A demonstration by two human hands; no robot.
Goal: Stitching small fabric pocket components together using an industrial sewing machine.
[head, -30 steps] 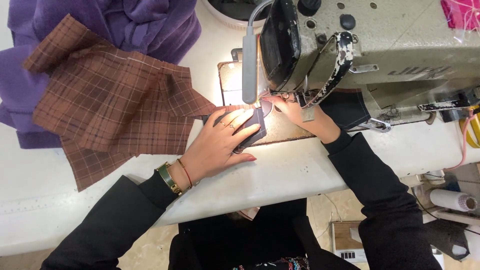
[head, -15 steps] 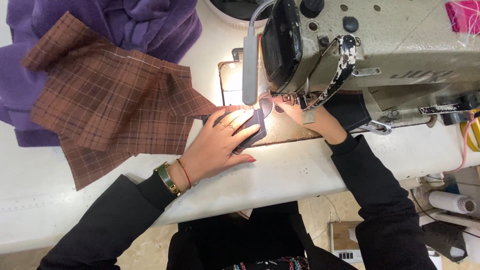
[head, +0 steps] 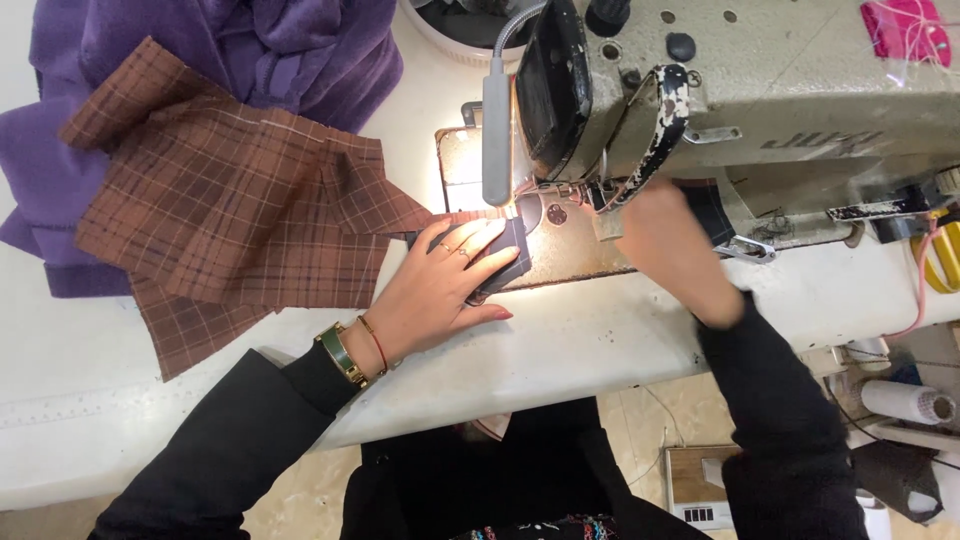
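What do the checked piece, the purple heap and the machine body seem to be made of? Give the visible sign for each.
Checked piece: thin woven cloth, matt; it folds flat.
Purple heap: thicker, soft fabric, perhaps fleece; deep rounded folds.
Machine body: probably painted metal; chipped, worn edges.

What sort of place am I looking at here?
Most likely a garment sewing workshop: a grey-green industrial sewing machine on a white worktable, brown checked fabric pieces beside purple cloth, and the left hand pressing a small dark piece under its lamp.
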